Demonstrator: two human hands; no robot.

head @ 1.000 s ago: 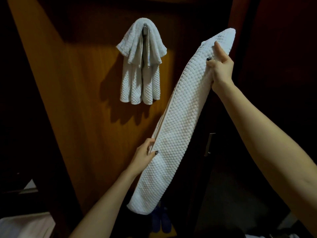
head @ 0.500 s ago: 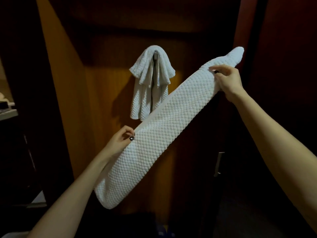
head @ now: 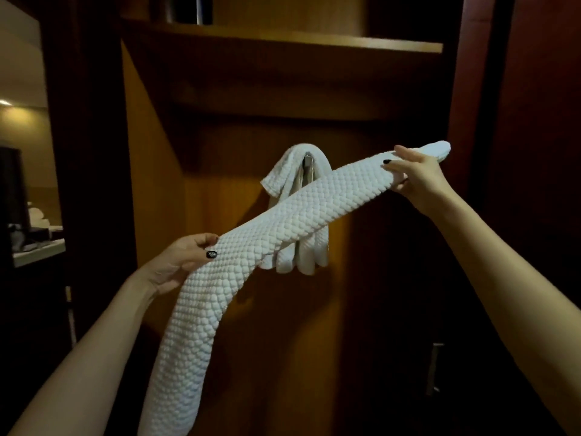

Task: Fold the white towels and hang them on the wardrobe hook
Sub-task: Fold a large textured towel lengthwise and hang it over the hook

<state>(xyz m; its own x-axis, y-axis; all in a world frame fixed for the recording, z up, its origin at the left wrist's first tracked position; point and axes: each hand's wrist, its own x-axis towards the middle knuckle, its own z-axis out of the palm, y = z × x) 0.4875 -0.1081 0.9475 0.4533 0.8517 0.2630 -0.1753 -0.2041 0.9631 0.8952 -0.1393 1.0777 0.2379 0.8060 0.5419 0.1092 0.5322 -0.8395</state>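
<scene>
Two white towels in view. Folded towel (head: 283,221) held as long narrow strip, slanting across wardrobe opening. Left hand (head: 182,262) pinches it mid-length, thumb on top; lower part hangs down out of view. Right hand (head: 418,177) grips near upper end, fingers curled round. Second towel (head: 283,168) draped over hook (head: 306,160) on wardrobe back panel (head: 220,199), behind strip. Shelf (head: 314,42) above.

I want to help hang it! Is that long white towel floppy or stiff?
Probably floppy: the long towel droops below the left hand. Its bumpy weave likely resists slipping from the right hand.
</scene>
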